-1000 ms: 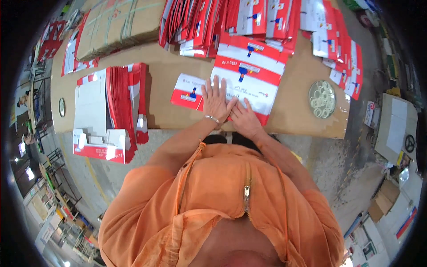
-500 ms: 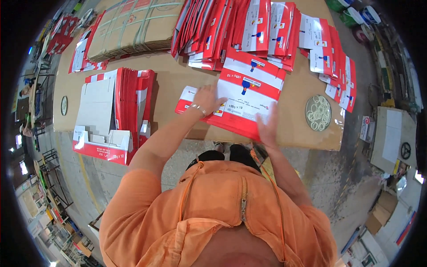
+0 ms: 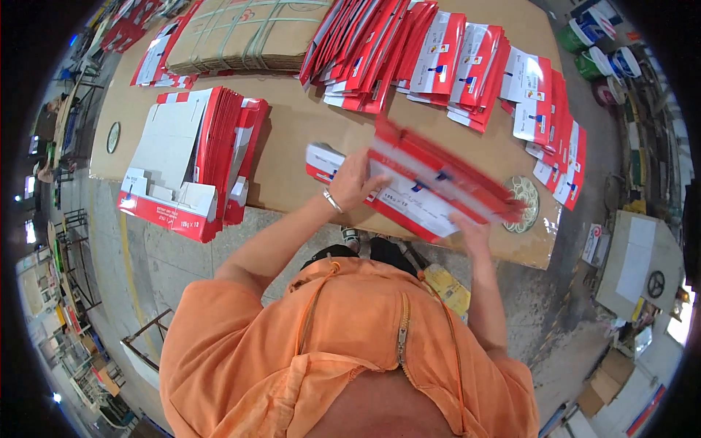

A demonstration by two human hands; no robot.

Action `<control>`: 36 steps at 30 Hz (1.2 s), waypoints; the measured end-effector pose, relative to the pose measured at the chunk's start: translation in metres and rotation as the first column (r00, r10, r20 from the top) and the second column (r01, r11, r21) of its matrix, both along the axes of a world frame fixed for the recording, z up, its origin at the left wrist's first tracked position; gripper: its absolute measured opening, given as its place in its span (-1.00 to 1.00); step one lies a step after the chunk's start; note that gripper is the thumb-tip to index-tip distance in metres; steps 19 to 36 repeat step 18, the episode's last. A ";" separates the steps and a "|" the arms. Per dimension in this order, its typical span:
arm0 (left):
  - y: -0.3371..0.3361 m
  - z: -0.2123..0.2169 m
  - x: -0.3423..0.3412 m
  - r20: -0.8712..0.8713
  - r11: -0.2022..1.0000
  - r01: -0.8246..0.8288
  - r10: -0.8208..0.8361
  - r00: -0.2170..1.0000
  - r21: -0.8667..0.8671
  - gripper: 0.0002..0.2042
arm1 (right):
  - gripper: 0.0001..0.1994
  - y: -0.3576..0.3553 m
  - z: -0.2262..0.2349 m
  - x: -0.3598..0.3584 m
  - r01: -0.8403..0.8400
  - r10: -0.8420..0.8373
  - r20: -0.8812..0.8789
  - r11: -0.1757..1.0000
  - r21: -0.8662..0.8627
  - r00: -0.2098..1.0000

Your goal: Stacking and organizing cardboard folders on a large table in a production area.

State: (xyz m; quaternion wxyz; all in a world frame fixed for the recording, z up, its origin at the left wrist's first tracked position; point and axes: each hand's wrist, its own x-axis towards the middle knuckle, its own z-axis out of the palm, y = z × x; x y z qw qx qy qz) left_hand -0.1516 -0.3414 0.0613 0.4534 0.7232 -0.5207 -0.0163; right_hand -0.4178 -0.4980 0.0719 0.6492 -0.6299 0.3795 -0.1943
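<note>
A blurred bunch of flat red-and-white printed cartons [image 3: 423,191] is tilted up off the brown tabletop in front of me. My left hand [image 3: 355,181], with a bracelet at the wrist, grips its left end, the thumb lying over the printed face. At the near right corner my right hand [image 3: 473,232] pinches the edge, its fingers partly hidden by the cartons. A white-and-red flap sticks out to the left beyond my left hand. Right of the bunch lies a round dish of pale rubber bands [image 3: 524,212], partly covered by the blurred cartons.
At left stands a thick stack of folded cartons [image 3: 166,150], overhanging the table's near edge. Behind are a strapped brown cardboard bundle [image 3: 248,36] and fanned piles of red cartons [image 3: 365,55]. More piles [image 3: 537,109] reach the right side. A small round dish [image 3: 113,137] lies far left.
The cartons, flat on the table before, are now tilted up with their far edge raised and swung right. My right hand has gone from blurred beside them to gripping their near corner.
</note>
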 end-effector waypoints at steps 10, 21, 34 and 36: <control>0.034 -0.016 -0.002 -0.170 0.941 0.292 -0.320 0.932 -0.171 -0.73 | -0.70 0.024 -0.009 -0.010 -0.230 0.229 -0.030 0.944 -0.236 0.973; -0.005 0.006 0.006 0.042 0.989 -0.066 0.061 0.997 0.136 -0.71 | -0.67 -0.025 -0.040 -0.009 -0.476 0.471 -0.087 0.878 -0.053 0.878; -0.005 0.006 0.006 0.042 0.989 -0.066 0.061 0.997 0.136 -0.71 | -0.67 -0.025 -0.040 -0.009 -0.476 0.471 -0.087 0.878 -0.053 0.878; -0.005 0.006 0.006 0.042 0.989 -0.066 0.061 0.997 0.136 -0.71 | -0.67 -0.025 -0.040 -0.009 -0.476 0.471 -0.087 0.878 -0.053 0.878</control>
